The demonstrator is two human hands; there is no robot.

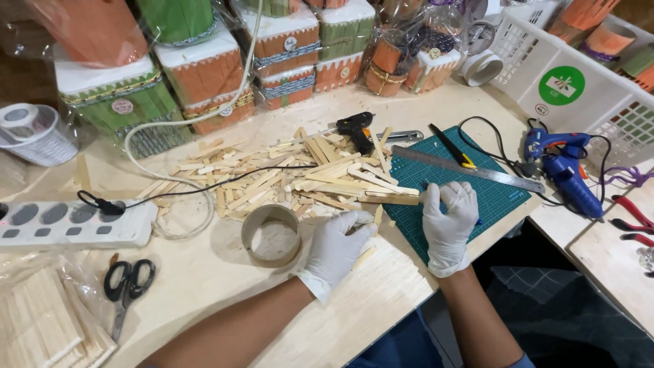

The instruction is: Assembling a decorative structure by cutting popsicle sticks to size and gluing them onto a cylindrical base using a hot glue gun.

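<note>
My right hand, in a white glove, rests curled on the green cutting mat. A bit of a blue-handled tool shows at its little-finger side. A wooden stick lies from the pile to this hand's thumb. My left hand, also gloved, lies palm down at the near edge of the pile of wooden sticks. Its fingertips are just below that stick, and another stick pokes out from under it. I cannot see whether it grips anything.
A cardboard ring sits left of my left hand. A steel ruler, a black glue gun, a blue glue gun, a power strip, scissors, a white basket and decorated boxes surround the work area.
</note>
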